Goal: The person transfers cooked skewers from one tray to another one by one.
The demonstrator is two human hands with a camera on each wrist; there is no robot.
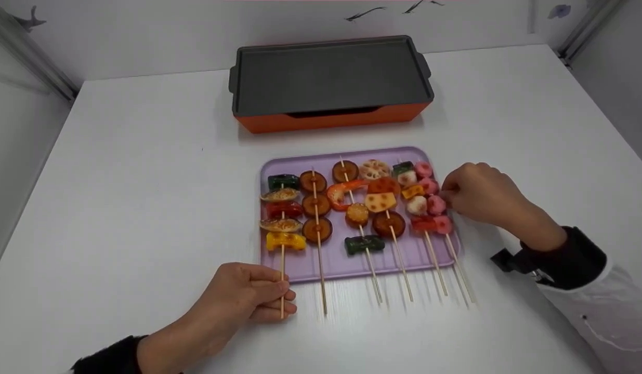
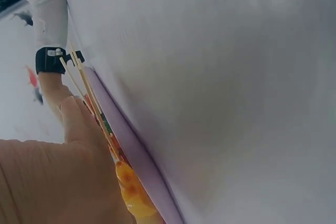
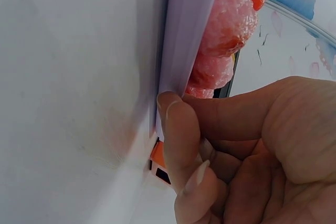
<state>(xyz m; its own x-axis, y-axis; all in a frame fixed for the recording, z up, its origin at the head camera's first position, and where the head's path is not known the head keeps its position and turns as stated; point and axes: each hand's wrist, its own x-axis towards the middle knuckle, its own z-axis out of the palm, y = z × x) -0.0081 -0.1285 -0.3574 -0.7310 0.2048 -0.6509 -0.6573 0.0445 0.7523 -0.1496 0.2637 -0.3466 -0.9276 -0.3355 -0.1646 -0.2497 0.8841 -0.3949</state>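
Observation:
A lilac tray (image 1: pixel 336 267) bears several toy food skewers, their sticks pointing toward me over its near edge. At its near left corner my left hand (image 1: pixel 237 296) has its fingers curled at the rim. One stick of the leftmost skewer, with a yellow pepper piece (image 1: pixel 285 241), crosses over the fingertips. Most of the left fingers are hidden in the left wrist view. On the right side, my right hand (image 1: pixel 484 195) pinches the tray rim between thumb and forefinger, beside the pink ball skewer (image 1: pixel 436 204). The right wrist view shows the fingertips (image 3: pixel 181 124) at that rim.
Behind the tray stands an orange tabletop grill (image 1: pixel 331 122) with a flat black plate (image 1: pixel 331 78). It sits near the back wall of the white table (image 1: pixel 144 156). Walls (image 1: pixel 627 78) rise at the table's left and right.

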